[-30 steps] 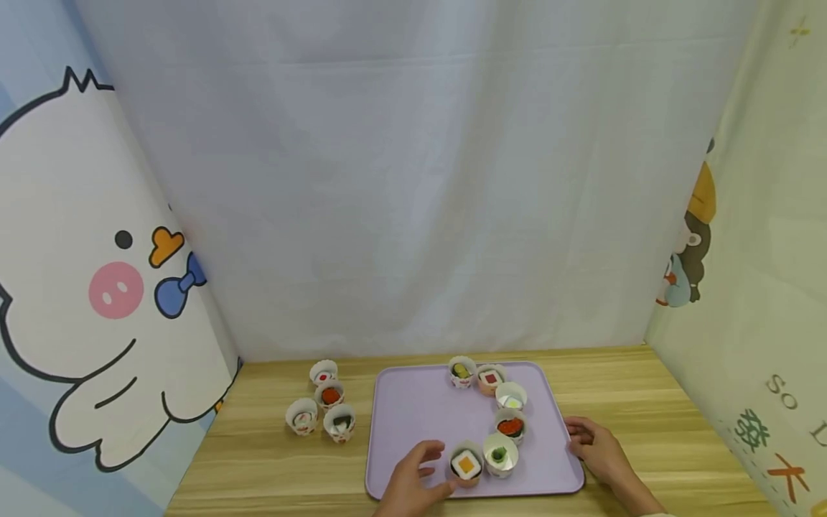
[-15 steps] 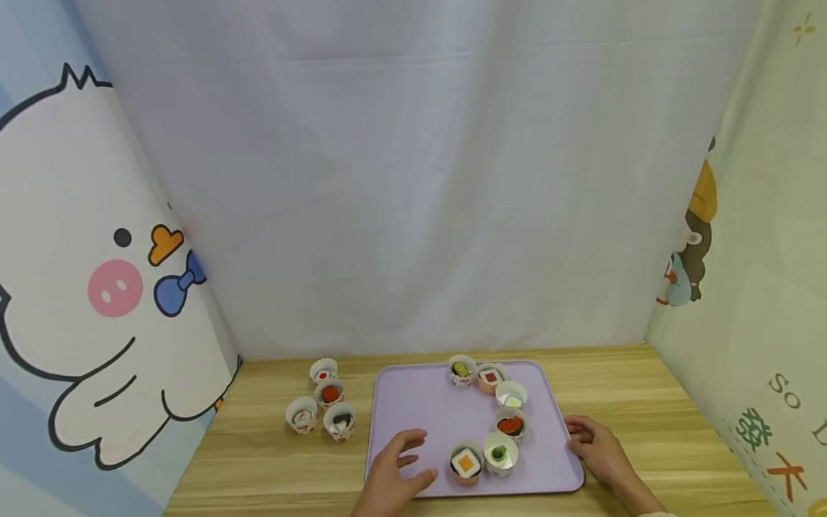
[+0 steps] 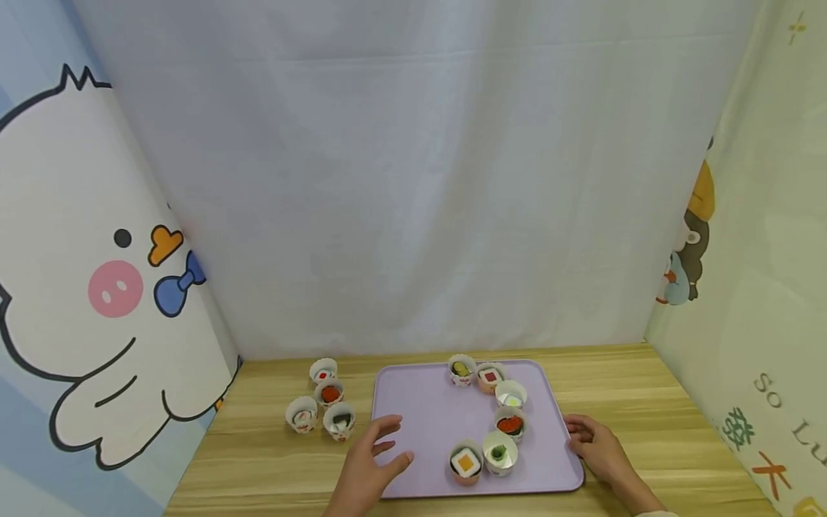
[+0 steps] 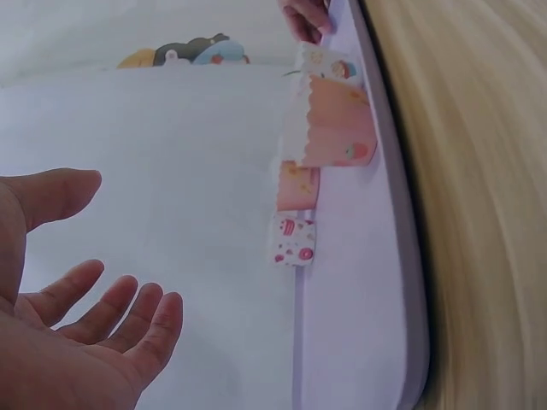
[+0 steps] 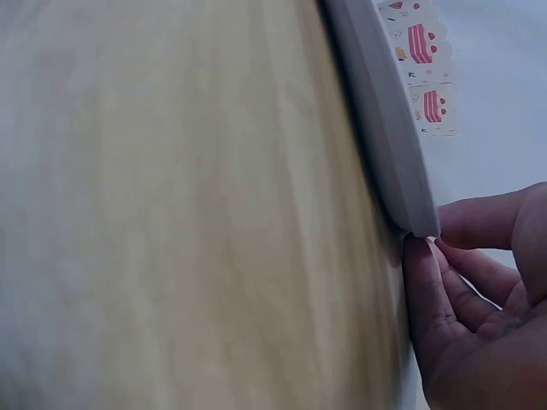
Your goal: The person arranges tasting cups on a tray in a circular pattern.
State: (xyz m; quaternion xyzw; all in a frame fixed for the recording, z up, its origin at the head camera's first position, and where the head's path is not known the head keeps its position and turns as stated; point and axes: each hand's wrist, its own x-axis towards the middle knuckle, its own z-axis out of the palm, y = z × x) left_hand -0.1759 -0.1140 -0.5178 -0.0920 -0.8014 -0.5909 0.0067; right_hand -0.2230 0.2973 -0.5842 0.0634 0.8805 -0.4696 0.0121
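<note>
My left hand hovers over the left front corner of the lilac tray, fingers spread, holding nothing. In the right wrist view my right hand pinches the tray's right edge between thumb and fingers. Several paper cups with small sushi pieces form a curve on the tray. Closest to the left hand is a cup with an orange-centred white piece. Beside it stands a cup with a green-topped piece; behind that is one with red roe. Pink and patterned cup walls show in the left wrist view.
Several more sushi cups stand grouped on the wooden table, left of the tray. A pale curtain hangs behind the table. Printed cloths flank both sides, a cartoon chick on the left one.
My left hand has moved left, away from the cup with the orange-centred piece, its fingers spread. The right hand stays at the tray's edge, and the cups stand where they were.
</note>
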